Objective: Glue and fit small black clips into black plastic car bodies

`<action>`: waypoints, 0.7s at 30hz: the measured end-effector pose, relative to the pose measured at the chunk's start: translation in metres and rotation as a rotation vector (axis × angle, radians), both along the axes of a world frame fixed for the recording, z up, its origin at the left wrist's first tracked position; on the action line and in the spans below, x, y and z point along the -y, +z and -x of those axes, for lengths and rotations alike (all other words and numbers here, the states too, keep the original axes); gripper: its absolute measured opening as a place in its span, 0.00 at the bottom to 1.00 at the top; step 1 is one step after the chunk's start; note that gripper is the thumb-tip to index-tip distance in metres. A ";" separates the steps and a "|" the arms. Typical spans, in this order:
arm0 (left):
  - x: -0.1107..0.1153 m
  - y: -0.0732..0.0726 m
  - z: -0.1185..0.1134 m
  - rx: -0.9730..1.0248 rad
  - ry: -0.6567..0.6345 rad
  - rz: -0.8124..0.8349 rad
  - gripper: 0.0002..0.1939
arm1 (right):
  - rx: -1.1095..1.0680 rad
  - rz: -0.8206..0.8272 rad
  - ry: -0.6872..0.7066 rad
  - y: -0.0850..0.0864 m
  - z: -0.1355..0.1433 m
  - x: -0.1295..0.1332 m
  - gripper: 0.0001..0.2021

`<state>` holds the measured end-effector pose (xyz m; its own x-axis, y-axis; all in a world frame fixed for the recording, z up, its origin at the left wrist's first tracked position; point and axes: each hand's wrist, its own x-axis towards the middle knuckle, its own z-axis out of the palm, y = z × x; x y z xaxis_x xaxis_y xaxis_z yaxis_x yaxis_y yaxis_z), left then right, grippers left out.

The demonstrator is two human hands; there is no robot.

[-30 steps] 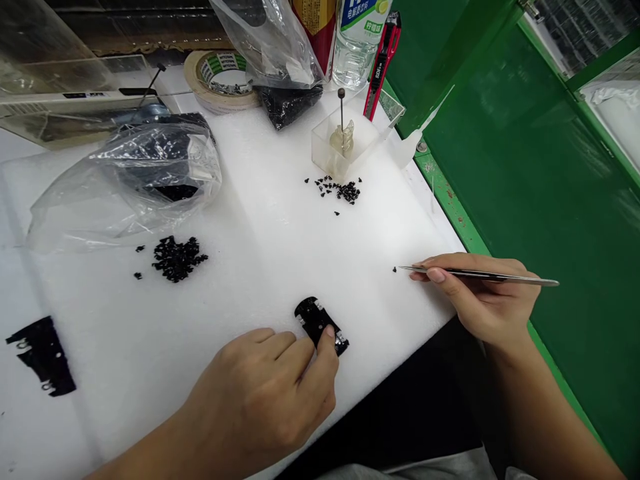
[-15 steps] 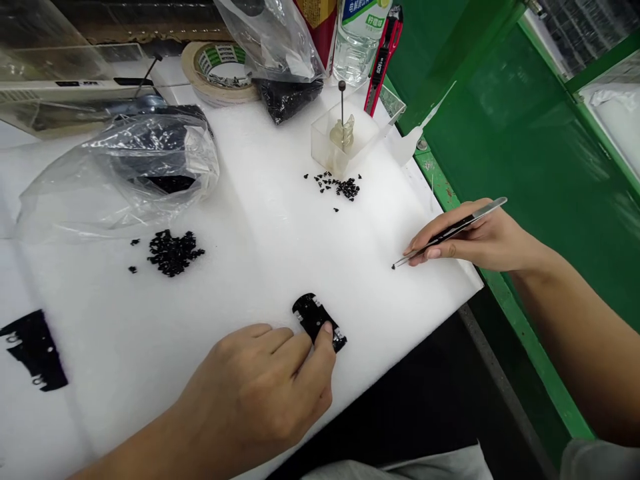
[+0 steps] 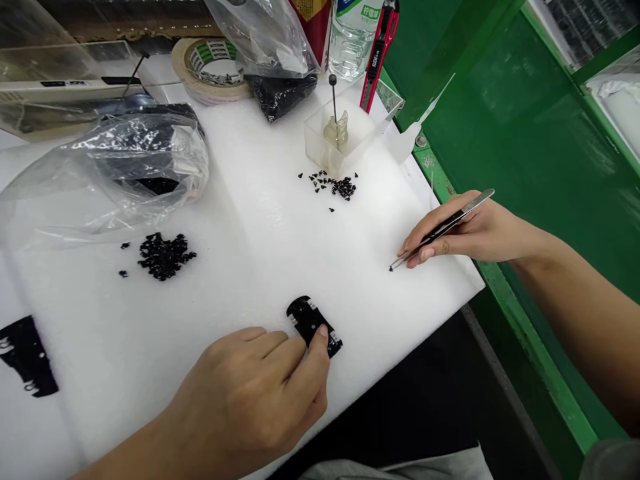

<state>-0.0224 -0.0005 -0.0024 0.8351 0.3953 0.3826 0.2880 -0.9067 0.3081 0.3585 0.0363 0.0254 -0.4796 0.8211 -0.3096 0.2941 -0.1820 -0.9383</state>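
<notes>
One fingertip of my left grip [image 3: 265,383] rests on the black plate [image 3: 306,319]; the other fingers curl under and the thumb is hidden, so I cannot tell whether it pinches anything. The plate lies on the white foam sheet [image 3: 240,267], its long axis slanting from far left to near right, that finger covering part of its near end. Well to the left, a second plate [image 3: 33,360] is cut off by the edge of my view. My right grip [image 3: 473,233] is clenched around slim tweezers [image 3: 443,228], whose tips reach down and left to a tiny black bit [image 3: 391,269]. That bit lies to the right of the plate and farther out, well apart from it; I judge this diagonal gap to matter most, with the left grip much nearer the plate. Whether the tips pinch the bit or only touch it is too small to make out. Farther out, bits in the left heap [image 3: 164,257] and the right heap [image 3: 344,188] blur together; last, the bottle [image 3: 350,43] loses its top to the upper edge.
</notes>
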 end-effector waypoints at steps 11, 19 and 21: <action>0.000 0.001 -0.001 0.003 0.000 0.011 0.10 | -0.058 -0.019 -0.003 -0.004 -0.005 0.005 0.10; 0.000 0.001 -0.001 0.004 0.002 0.016 0.10 | -0.045 -0.049 -0.039 -0.006 -0.006 0.010 0.10; 0.000 0.002 -0.001 0.004 0.007 0.014 0.10 | -0.046 -0.054 -0.044 -0.006 -0.005 0.011 0.09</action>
